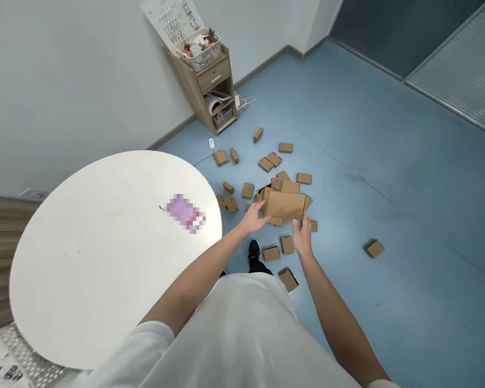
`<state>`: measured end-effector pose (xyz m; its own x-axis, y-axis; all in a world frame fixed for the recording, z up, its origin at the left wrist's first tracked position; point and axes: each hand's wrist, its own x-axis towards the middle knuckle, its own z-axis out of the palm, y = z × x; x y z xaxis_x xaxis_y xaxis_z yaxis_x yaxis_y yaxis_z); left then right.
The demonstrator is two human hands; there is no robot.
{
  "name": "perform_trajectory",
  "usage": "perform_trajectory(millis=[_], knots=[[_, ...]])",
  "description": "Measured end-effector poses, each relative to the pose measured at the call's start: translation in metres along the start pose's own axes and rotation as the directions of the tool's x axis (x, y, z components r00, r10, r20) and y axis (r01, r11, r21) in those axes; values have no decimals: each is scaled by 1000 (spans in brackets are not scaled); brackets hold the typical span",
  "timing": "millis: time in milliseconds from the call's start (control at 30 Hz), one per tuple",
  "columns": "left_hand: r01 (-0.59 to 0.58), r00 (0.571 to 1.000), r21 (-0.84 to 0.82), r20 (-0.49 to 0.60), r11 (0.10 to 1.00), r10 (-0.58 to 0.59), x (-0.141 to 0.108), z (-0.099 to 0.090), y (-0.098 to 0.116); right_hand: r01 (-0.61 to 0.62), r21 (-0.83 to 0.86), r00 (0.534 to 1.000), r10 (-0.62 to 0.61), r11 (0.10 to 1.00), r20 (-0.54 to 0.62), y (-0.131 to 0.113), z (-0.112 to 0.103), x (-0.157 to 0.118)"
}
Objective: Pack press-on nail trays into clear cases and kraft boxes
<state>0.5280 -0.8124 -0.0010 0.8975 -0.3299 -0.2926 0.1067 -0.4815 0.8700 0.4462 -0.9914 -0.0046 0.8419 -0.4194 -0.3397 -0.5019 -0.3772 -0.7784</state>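
Observation:
A brown cardboard box (285,205) is held in front of me, above a pile of small boxes on the floor. It looks partly folded, with pointed flaps sticking out at its right end. My left hand (253,217) grips the box's left end, the thumb along the near edge and the fingers behind. At the near right corner, my right hand (302,235) holds the box with the thumb and fingers pinched around the edge. The far side and underside of the box are hidden from me.
Many small cardboard boxes (248,190) lie scattered over the blue floor (408,226), one apart at the right (374,248). On my left stands a round white table (105,258) with a blurred purple item (182,211). A wooden cabinet (214,78) carrying a basket (204,55) stands by the wall.

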Motion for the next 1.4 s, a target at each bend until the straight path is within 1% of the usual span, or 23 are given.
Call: perform_trajectory(millis=[33, 100, 133, 200, 300, 367, 467, 567, 667, 767, 833, 900, 1000, 1067, 1167, 1233, 1333, 1400], knots=[[-9, 1000, 32, -6, 999, 9, 1, 2, 2, -26, 14, 1000, 25, 1000, 8, 0, 1, 1], [-1, 1000, 89, -17, 996, 3, -5, 2, 0, -55, 23, 997, 54, 998, 52, 2, 7, -3], [7, 1000, 97, -22, 995, -5, -12, 0, -3, -59, 20, 995, 57, 998, 82, 3, 12, -6], [71, 997, 80, -22, 994, -69, -31, -7, -13, -49, 32, 989, 44, 998, 143, 5, 24, -17], [231, 972, -40, -37, 972, -232, -68, -24, -33, -9, 33, 965, 0, 999, 263, 4, 43, -32], [295, 952, -107, -55, 949, -302, -95, -36, -46, 35, 13, 937, -37, 999, 347, 1, 55, -40], [341, 925, -159, -117, 926, -361, -137, -54, -64, 120, -4, 892, -106, 993, 440, -8, 72, -45], [370, 887, -190, -219, 909, -407, -182, -73, -78, 228, -11, 837, -190, 974, 513, -22, 93, -46], [386, 831, -208, -345, 899, -437, -233, -91, -88, 337, 12, 753, -277, 942, 597, -41, 118, -55], [385, 758, -239, -469, 891, -453, -291, -105, -99, 416, 32, 665, -328, 909, 671, -62, 148, -82], [386, 708, -274, -524, 881, -473, -331, -111, -111, 464, 37, 591, -341, 885, 731, -73, 169, -110], [396, 656, -316, -559, 862, -506, -371, -113, -126, 517, 47, 503, -348, 855, 791, -81, 190, -143], [421, 561, -377, -606, 825, -564, -424, -108, -150, 601, 56, 377, -345, 798, 860, -88, 218, -194], [421, 499, -420, -633, 804, -592, -455, -102, -163, 660, 56, 307, -337, 749, 890, -91, 234, -225], [387, 423, -504, -647, 773, -634, -493, -95, -174, 725, 67, 205, -307, 685, 929, -97, 253, -265], [370, 368, -561, -643, 740, -671, -512, -93, -179, 752, 81, 140, -279, 654, 950, -104, 263, -285], [370, 264, -606, -658, 704, -705, -532, -92, -187, 782, 129, 34, -247, 610, 968, -117, 276, -307], [378, 211, -613, -672, 694, -709, -541, -92, -189, 788, 173, -43, -229, 591, 973, -126, 287, -317]])
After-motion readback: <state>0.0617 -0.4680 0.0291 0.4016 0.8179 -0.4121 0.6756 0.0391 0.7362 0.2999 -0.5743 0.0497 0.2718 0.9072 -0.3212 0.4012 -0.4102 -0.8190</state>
